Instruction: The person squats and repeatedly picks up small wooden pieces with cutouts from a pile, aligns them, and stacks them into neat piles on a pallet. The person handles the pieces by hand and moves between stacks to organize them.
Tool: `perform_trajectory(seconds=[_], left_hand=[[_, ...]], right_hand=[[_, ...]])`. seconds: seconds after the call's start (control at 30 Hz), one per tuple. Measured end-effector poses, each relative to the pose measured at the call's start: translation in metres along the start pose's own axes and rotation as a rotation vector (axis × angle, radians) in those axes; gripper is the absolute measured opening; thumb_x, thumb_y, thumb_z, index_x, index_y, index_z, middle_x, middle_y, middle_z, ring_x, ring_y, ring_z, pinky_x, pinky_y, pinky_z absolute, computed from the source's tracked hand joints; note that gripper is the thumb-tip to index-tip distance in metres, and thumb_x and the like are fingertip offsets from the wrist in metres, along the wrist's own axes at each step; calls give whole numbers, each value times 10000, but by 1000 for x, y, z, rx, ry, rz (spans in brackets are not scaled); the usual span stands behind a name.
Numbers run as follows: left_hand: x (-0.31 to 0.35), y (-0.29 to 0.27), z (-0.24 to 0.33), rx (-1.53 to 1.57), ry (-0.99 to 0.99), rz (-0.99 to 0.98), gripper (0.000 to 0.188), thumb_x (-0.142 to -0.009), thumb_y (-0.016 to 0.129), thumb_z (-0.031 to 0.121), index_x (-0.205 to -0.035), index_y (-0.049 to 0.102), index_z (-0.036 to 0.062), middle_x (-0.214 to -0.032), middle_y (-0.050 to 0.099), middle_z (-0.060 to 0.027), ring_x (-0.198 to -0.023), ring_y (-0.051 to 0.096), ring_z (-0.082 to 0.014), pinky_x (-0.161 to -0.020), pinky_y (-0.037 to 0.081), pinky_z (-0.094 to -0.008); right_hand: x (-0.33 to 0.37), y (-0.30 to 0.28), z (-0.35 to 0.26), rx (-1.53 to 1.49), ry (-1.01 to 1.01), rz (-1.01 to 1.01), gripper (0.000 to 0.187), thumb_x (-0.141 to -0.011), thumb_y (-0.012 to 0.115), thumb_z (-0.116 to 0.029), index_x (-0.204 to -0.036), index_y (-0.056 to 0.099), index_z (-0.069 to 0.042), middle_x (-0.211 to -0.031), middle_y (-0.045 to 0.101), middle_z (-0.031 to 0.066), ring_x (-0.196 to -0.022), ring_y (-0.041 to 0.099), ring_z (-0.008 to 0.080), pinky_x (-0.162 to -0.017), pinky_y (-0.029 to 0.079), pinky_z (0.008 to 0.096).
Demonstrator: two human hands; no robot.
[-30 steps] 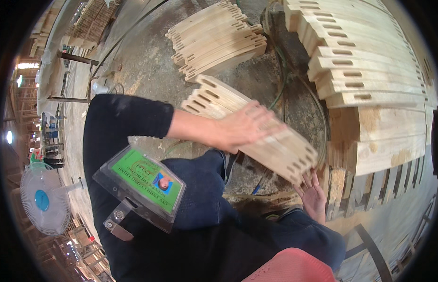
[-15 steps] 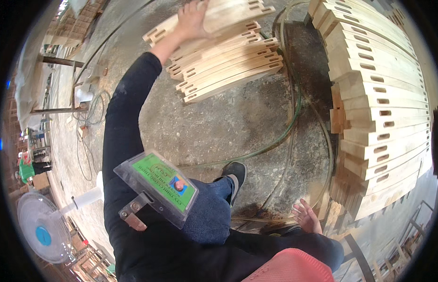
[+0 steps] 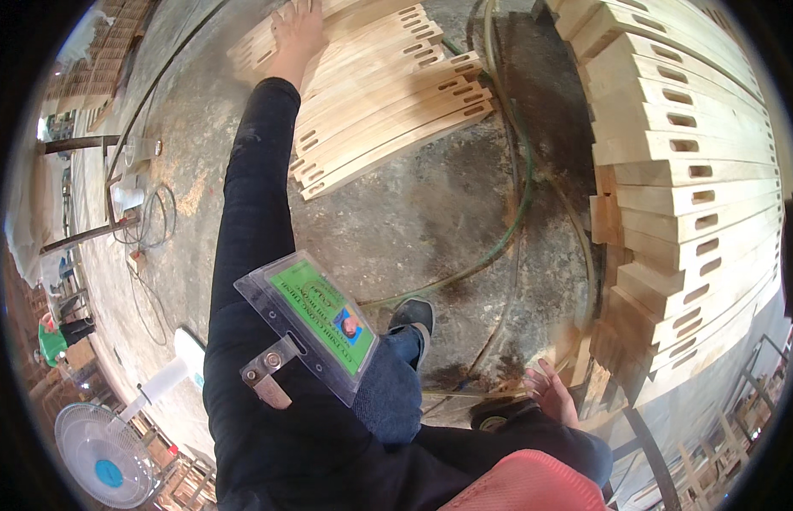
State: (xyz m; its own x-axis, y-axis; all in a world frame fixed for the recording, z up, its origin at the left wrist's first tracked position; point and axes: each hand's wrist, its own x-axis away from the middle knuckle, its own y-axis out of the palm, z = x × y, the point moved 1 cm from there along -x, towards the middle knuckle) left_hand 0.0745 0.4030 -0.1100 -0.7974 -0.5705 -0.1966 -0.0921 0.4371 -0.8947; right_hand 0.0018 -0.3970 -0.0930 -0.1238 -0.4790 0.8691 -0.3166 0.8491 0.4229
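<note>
Slotted board (image 3: 256, 53), over the lap a second ago, now joins the pile (image 3: 388, 111) left of the green hose (image 3: 527, 183)! Left fingers (image 3: 291, 14) splay across it, grip unclear; right fingers (image 3: 546, 370) loose, empty.

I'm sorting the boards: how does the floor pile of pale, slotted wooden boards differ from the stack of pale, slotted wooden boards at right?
The floor pile is smaller; the right stack is larger, with more boards showing. The left hand touches the floor pile's far boards; no hand touches the right stack. Both are pale wood with oblong slots at board ends.
</note>
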Motion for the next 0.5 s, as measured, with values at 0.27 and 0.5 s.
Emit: perform_trajectory(seconds=[0.27, 0.5], left_hand=[[2, -59, -6, 158, 306, 374, 535, -878, 663, 190, -1388, 544, 78, -1349, 558, -198, -1227, 540, -365, -1020, 441, -454], [20, -193, 35, 556, 182, 609, 535, -878, 504, -47, -1335, 639, 196, -1411, 514, -163, -1258, 519, -309, -948, 474, -378]], right_hand=[[14, -11, -1, 43, -94, -105, 604, -1072, 443, -327, -1570, 248, -46, -1483, 472, 164, -1321, 491, 267, -1084, 391, 393], [54, -58, -20, 325, -252, -101, 520, -1078, 462, -282, -1531, 357, -50, -1357, 608, 131, -1259, 564, 217, -1098, 407, 379]])
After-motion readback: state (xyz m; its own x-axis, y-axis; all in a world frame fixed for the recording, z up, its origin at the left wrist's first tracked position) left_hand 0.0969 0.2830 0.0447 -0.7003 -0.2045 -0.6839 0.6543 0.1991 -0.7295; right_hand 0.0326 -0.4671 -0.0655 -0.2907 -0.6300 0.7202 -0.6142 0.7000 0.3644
